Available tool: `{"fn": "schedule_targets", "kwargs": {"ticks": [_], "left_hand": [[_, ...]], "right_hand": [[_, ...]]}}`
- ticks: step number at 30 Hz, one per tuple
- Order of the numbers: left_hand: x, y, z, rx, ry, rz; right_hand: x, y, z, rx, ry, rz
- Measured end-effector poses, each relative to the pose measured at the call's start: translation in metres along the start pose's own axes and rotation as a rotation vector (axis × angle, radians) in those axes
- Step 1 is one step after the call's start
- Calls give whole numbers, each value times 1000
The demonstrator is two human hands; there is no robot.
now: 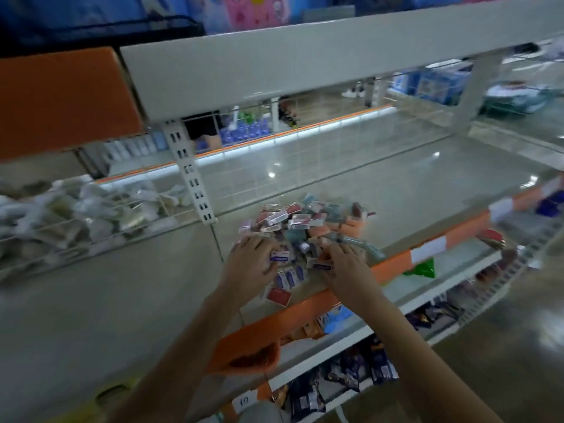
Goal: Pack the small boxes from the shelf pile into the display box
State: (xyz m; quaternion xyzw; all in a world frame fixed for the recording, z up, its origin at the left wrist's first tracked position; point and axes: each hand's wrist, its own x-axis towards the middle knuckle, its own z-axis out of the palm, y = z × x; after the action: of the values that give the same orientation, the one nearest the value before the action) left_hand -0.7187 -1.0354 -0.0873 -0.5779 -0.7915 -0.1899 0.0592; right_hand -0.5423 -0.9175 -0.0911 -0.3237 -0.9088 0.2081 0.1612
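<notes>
The head view showed the left hand (248, 259) curled round a small white-and-purple carton (280, 257), with the right hand (345, 264) just beside it pinching a dark rectangular one (323, 265). Beyond both hands, touching their fingertips, lay the pile of small boxes (305, 222) on the smooth glossy shelf (396, 190).

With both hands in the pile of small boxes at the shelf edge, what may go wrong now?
1. The pile reaches the shelf's orange front edge; a red box lies close to it and may fall.
2. The left hand and right hand each hold boxes; one may slip.
</notes>
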Motion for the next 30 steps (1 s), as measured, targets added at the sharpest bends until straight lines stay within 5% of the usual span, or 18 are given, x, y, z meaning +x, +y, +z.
{"fn": "schedule_targets", "kwargs": {"ticks": [11,30], "left_hand": [[-108,-54,-67,1,126,-268],[-413,-198,-233,200,267,-601]], "right_hand": [[15,-113,49,201,-164,-374],[-105,-433,188,411,-334,-759]]}}
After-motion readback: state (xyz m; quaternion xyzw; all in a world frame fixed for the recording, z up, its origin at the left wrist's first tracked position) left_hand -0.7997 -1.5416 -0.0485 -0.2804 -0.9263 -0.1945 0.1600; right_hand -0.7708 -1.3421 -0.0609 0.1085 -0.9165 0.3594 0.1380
